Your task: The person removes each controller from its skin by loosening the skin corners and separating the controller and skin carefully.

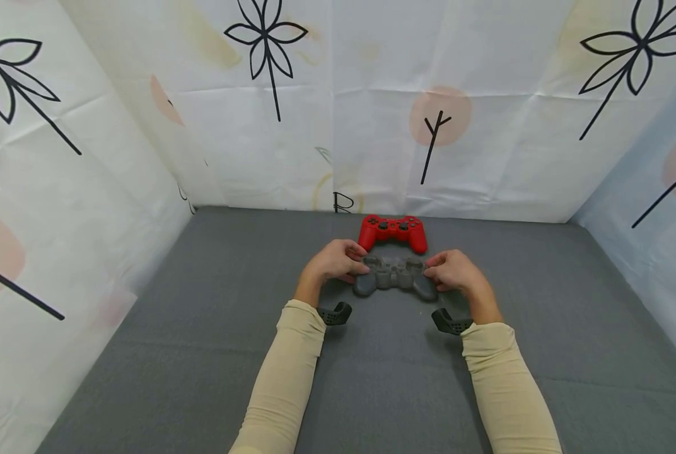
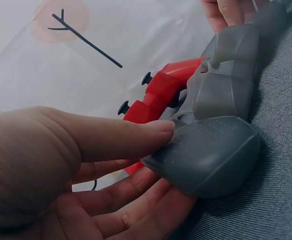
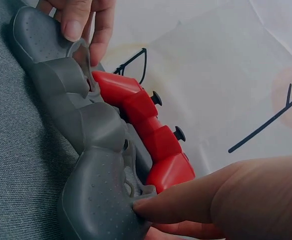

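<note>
A grey, translucent silicone controller cover (image 1: pixel 395 277) lies on the cloth with its two grip ends toward the person. My left hand (image 1: pixel 338 260) pinches its left side, thumb on top and fingers beneath, as the left wrist view shows. On the opposite side my right hand (image 1: pixel 456 271) pinches the cover (image 3: pixel 93 195) near the edge of an opening, with the thumb on the upper face. Just beyond it sits a red game controller (image 1: pixel 393 233), its black thumbsticks facing up. Neither hand holds the controller. Some right-hand fingers are hidden beneath the cover.
Grey cloth (image 1: pixel 213 378) covers the table. White printed sheets (image 1: pixel 383 151) hang along the back and both sides, close behind the red controller. A black wrist mount (image 1: pixel 335 313) sits on the left wrist, and another black mount (image 1: pixel 450 323) on the right.
</note>
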The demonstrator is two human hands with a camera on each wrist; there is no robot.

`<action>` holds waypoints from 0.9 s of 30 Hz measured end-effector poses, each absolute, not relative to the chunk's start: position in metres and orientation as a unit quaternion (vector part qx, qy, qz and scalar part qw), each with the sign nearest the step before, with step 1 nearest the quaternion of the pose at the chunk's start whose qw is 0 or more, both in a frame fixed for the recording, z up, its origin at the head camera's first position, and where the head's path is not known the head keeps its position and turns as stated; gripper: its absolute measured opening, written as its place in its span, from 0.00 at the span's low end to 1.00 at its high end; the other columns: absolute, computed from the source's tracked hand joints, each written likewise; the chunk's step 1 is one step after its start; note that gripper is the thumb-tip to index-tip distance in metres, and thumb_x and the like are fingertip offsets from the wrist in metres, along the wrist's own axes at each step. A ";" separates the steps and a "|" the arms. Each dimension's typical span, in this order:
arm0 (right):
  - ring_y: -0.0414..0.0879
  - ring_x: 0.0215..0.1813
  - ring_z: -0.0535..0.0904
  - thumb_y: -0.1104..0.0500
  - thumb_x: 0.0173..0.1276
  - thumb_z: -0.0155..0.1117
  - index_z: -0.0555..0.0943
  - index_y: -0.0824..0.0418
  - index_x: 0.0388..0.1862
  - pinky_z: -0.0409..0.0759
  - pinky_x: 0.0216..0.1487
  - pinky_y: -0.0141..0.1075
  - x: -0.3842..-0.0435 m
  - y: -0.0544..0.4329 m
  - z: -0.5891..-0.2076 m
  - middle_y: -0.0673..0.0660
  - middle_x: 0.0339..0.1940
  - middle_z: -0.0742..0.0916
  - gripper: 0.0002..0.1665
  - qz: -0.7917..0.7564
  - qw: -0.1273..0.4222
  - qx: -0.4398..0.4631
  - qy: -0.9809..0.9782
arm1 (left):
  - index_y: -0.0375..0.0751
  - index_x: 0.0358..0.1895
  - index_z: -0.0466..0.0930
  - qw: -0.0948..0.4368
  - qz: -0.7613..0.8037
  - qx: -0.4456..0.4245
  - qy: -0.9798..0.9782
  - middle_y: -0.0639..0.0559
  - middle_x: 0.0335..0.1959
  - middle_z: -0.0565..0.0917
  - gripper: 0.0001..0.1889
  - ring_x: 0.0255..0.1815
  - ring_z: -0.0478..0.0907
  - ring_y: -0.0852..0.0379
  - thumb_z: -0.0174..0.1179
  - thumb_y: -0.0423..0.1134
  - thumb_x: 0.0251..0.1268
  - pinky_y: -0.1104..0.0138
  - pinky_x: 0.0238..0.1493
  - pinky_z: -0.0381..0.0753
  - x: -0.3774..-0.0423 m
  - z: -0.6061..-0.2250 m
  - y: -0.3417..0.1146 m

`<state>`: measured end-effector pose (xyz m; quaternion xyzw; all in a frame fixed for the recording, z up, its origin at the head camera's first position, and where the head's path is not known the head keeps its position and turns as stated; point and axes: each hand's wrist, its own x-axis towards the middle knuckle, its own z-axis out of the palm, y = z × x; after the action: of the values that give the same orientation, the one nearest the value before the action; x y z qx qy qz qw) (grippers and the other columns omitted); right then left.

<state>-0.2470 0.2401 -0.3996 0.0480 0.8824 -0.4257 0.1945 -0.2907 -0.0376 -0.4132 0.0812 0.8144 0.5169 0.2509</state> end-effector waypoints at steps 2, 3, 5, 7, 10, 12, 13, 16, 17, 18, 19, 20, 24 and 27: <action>0.47 0.46 0.80 0.61 0.78 0.57 0.74 0.73 0.66 0.86 0.44 0.36 -0.246 0.240 -0.399 0.60 0.44 0.83 0.23 -0.421 0.194 0.047 0.885 | 0.41 0.61 0.78 0.251 0.513 0.084 0.817 0.43 0.60 0.80 0.21 0.47 0.84 0.49 0.69 0.36 0.66 0.60 0.47 0.88 -0.291 -0.412 -0.037; 0.48 0.46 0.81 0.60 0.78 0.57 0.74 0.73 0.65 0.86 0.45 0.37 -0.246 0.241 -0.398 0.60 0.45 0.83 0.23 -0.419 0.193 0.046 0.886 | 0.41 0.60 0.79 0.250 0.510 0.085 0.819 0.43 0.60 0.80 0.20 0.46 0.85 0.49 0.69 0.37 0.67 0.60 0.47 0.88 -0.291 -0.412 -0.037; 0.50 0.48 0.81 0.58 0.79 0.56 0.75 0.73 0.64 0.86 0.47 0.40 -0.245 0.241 -0.397 0.63 0.46 0.83 0.23 -0.415 0.191 0.046 0.888 | 0.40 0.60 0.79 0.244 0.508 0.085 0.822 0.42 0.58 0.82 0.19 0.44 0.85 0.50 0.67 0.39 0.69 0.61 0.46 0.87 -0.291 -0.412 -0.037; 0.52 0.49 0.82 0.57 0.79 0.56 0.75 0.73 0.63 0.86 0.48 0.41 -0.245 0.242 -0.396 0.64 0.48 0.84 0.23 -0.414 0.185 0.046 0.890 | 0.40 0.60 0.79 0.233 0.508 0.086 0.825 0.43 0.58 0.82 0.18 0.43 0.85 0.50 0.65 0.41 0.71 0.61 0.47 0.87 -0.291 -0.410 -0.038; 0.50 0.46 0.82 0.55 0.79 0.55 0.76 0.73 0.62 0.85 0.45 0.39 -0.246 0.243 -0.393 0.61 0.44 0.84 0.23 -0.412 0.171 0.042 0.894 | 0.41 0.60 0.79 0.205 0.511 0.086 0.830 0.43 0.56 0.83 0.17 0.44 0.86 0.48 0.63 0.43 0.73 0.59 0.50 0.86 -0.291 -0.405 -0.043; 0.49 0.43 0.81 0.55 0.79 0.54 0.76 0.72 0.61 0.83 0.42 0.37 -0.246 0.243 -0.391 0.59 0.40 0.84 0.24 -0.408 0.158 0.029 0.898 | 0.41 0.61 0.78 0.179 0.515 0.089 0.834 0.43 0.56 0.83 0.18 0.47 0.87 0.46 0.61 0.44 0.75 0.57 0.53 0.86 -0.290 -0.400 -0.048; 0.49 0.42 0.80 0.54 0.79 0.53 0.76 0.72 0.61 0.82 0.41 0.36 -0.246 0.242 -0.389 0.59 0.40 0.84 0.24 -0.405 0.149 0.021 0.902 | 0.41 0.61 0.78 0.163 0.518 0.090 0.835 0.44 0.56 0.83 0.18 0.48 0.86 0.46 0.60 0.44 0.75 0.56 0.54 0.85 -0.289 -0.397 -0.051; 0.50 0.43 0.81 0.52 0.80 0.53 0.78 0.69 0.61 0.78 0.41 0.36 -0.245 0.241 -0.385 0.63 0.43 0.86 0.24 -0.381 0.098 -0.009 0.919 | 0.42 0.61 0.78 0.111 0.527 0.088 0.838 0.45 0.55 0.83 0.16 0.49 0.86 0.45 0.59 0.43 0.76 0.54 0.55 0.85 -0.286 -0.388 -0.059; 0.51 0.44 0.81 0.51 0.80 0.53 0.78 0.68 0.61 0.77 0.41 0.36 -0.244 0.240 -0.383 0.64 0.45 0.86 0.23 -0.374 0.077 -0.015 0.924 | 0.43 0.61 0.79 0.094 0.531 0.088 0.838 0.45 0.55 0.83 0.16 0.50 0.85 0.45 0.59 0.43 0.76 0.54 0.55 0.85 -0.285 -0.385 -0.062; 0.52 0.44 0.81 0.50 0.80 0.53 0.79 0.66 0.60 0.77 0.41 0.36 -0.243 0.239 -0.381 0.64 0.47 0.86 0.23 -0.368 0.056 -0.019 0.928 | 0.44 0.60 0.79 0.077 0.532 0.086 0.839 0.46 0.55 0.83 0.15 0.50 0.85 0.45 0.59 0.43 0.76 0.55 0.53 0.85 -0.284 -0.382 -0.063; 0.52 0.44 0.81 0.49 0.80 0.53 0.80 0.65 0.58 0.76 0.40 0.37 -0.242 0.238 -0.378 0.64 0.47 0.86 0.22 -0.363 0.035 -0.020 0.931 | 0.46 0.59 0.79 0.058 0.529 0.086 0.842 0.48 0.55 0.82 0.14 0.50 0.85 0.46 0.59 0.43 0.76 0.55 0.52 0.84 -0.283 -0.379 -0.064; 0.52 0.44 0.80 0.47 0.81 0.53 0.81 0.64 0.55 0.76 0.40 0.37 -0.242 0.237 -0.376 0.64 0.47 0.86 0.22 -0.361 0.015 -0.019 0.932 | 0.47 0.59 0.79 0.041 0.524 0.087 0.846 0.49 0.55 0.83 0.13 0.50 0.84 0.47 0.59 0.43 0.76 0.55 0.51 0.84 -0.283 -0.376 -0.065; 0.52 0.37 0.77 0.38 0.81 0.48 0.82 0.63 0.43 0.73 0.36 0.39 -0.238 0.230 -0.370 0.62 0.39 0.85 0.30 -0.375 -0.035 -0.006 0.926 | 0.49 0.62 0.77 0.001 0.490 0.123 0.863 0.50 0.61 0.80 0.15 0.56 0.81 0.49 0.58 0.43 0.76 0.55 0.53 0.82 -0.283 -0.367 -0.060; 0.53 0.39 0.77 0.33 0.80 0.44 0.81 0.64 0.44 0.74 0.39 0.42 -0.239 0.225 -0.367 0.62 0.41 0.85 0.36 -0.375 -0.057 0.001 0.925 | 0.48 0.69 0.73 -0.012 0.441 0.165 0.882 0.49 0.68 0.76 0.21 0.65 0.76 0.49 0.58 0.45 0.77 0.54 0.62 0.79 -0.286 -0.360 -0.050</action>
<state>-0.2391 0.2246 -0.3672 0.0013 0.9253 -0.3750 -0.0571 -0.2858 -0.0503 -0.3598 0.1647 0.8822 0.4410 -0.0123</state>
